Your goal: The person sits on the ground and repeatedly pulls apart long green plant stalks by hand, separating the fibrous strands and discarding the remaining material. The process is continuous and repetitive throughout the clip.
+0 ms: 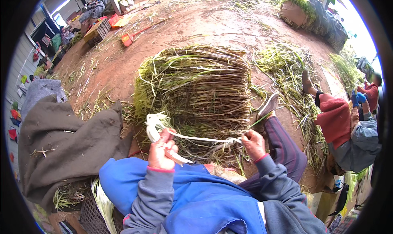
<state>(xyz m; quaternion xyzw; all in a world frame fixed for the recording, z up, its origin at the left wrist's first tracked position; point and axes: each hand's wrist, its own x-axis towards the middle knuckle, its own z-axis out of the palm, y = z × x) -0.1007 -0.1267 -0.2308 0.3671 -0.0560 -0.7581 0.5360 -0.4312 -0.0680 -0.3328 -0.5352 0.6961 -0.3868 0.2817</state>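
While a dark brown cloth [69, 144] is draped in folds at the far left, white strips [151, 125] are gripped in the left hand [161, 150], whose fingers are closed around them. In front of a stack of stalks [200, 86], one length is stretched across to the right hand [254, 144], by whose fingertips its tangled end is pinched. Farther right, loose green stalks [288, 72] are strewn over the ground, near a seated co-worker [362, 142].

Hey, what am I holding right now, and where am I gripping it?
Pale strips: your left hand grips them partway along, with lengths sticking out above and below; your right hand pinches them beside a knotted-looking tangle.
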